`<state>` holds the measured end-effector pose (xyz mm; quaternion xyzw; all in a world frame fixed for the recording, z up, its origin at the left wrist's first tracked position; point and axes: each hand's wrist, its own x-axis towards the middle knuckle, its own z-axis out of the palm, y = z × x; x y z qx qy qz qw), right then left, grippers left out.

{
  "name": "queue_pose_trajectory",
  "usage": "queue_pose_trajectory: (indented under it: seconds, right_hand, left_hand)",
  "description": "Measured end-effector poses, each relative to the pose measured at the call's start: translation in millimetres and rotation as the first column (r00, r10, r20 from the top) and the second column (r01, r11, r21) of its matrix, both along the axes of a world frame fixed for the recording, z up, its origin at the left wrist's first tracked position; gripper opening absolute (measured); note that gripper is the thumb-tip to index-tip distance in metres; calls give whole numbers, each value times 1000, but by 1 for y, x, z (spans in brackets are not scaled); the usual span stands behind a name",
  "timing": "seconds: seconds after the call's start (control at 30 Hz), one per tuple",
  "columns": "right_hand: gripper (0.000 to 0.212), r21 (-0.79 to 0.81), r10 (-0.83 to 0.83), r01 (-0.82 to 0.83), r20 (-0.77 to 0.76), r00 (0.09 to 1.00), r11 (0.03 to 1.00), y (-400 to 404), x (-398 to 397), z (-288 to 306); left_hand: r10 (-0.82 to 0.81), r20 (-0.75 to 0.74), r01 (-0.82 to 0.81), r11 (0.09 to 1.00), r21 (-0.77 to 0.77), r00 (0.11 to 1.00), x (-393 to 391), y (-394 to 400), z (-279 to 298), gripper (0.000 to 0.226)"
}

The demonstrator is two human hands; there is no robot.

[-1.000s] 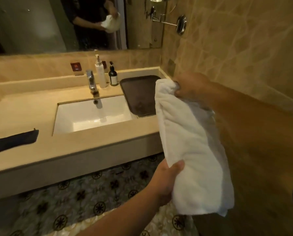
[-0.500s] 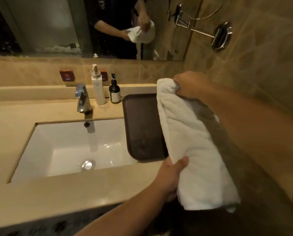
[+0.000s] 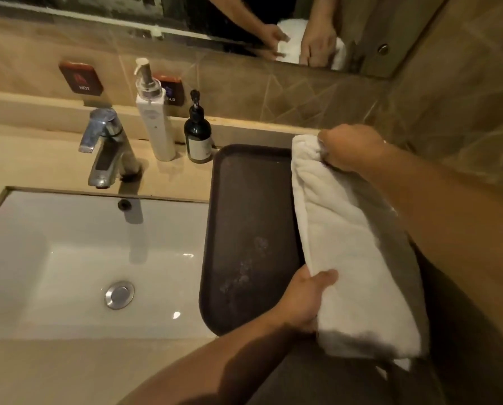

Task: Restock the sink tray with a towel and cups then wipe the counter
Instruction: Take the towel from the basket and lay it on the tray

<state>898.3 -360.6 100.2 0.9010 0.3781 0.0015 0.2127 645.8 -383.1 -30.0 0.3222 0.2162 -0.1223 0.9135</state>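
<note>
A folded white towel (image 3: 349, 244) stretches lengthwise over the right side of the dark brown tray (image 3: 244, 229), which lies on the counter to the right of the sink. My right hand (image 3: 349, 147) grips the towel's far end near the back wall. My left hand (image 3: 305, 296) holds its near part from the left edge, thumb on top. Whether the towel rests on the tray or hangs just above it cannot be told. The tray's left half is bare, with faint smears. No cups are in view.
A white sink basin (image 3: 83, 258) with a chrome faucet (image 3: 104, 147) sits left of the tray. A white pump bottle (image 3: 153, 112) and a dark pump bottle (image 3: 197, 133) stand behind the tray's far left corner. The tiled wall (image 3: 463, 97) is close on the right; a mirror (image 3: 244, 21) runs above.
I have come closer to the counter and both hands have brought the towel down over the tray's right side. The grip of both hands is unchanged.
</note>
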Motion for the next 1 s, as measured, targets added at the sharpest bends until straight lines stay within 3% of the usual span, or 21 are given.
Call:
queue_pose_trajectory:
  seconds: [0.17, 0.37, 0.57, 0.67, 0.8, 0.9, 1.0]
  right_hand:
    - [21, 5, 36, -36, -44, 998, 999, 2, 21, -46]
    - [22, 82, 89, -88, -6, 996, 993, 7, 26, -71]
    - [27, 79, 5, -2, -40, 999, 997, 12, 29, -87]
    - [30, 30, -37, 37, -8, 999, 999, 13, 30, -92]
    - [51, 25, -127, 125, 85, 988, 992, -1, 24, -101]
    - [58, 202, -137, 111, 120, 983, 973, -16, 12, -96]
    - [57, 444, -137, 76, 108, 985, 893, -31, -13, -96]
  left_hand:
    - [45, -160, -16, 984, 178, 986, 13, 0, -21, 31]
    - [83, -83, -55, 955, 292, 993, 15, 7, -30, 34]
    - [43, -75, -23, 969, 246, 996, 15, 10, -33, 34]
    - [3, -88, 33, 915, 403, 996, 13, 14, -33, 34]
    - [18, -203, 153, 596, 788, 979, 4, 20, -22, 49]
    - [15, -155, 139, 360, 923, 988, -8, 15, -13, 57]
    - [-74, -92, 89, -34, 995, 993, -8, 1, -9, 61]
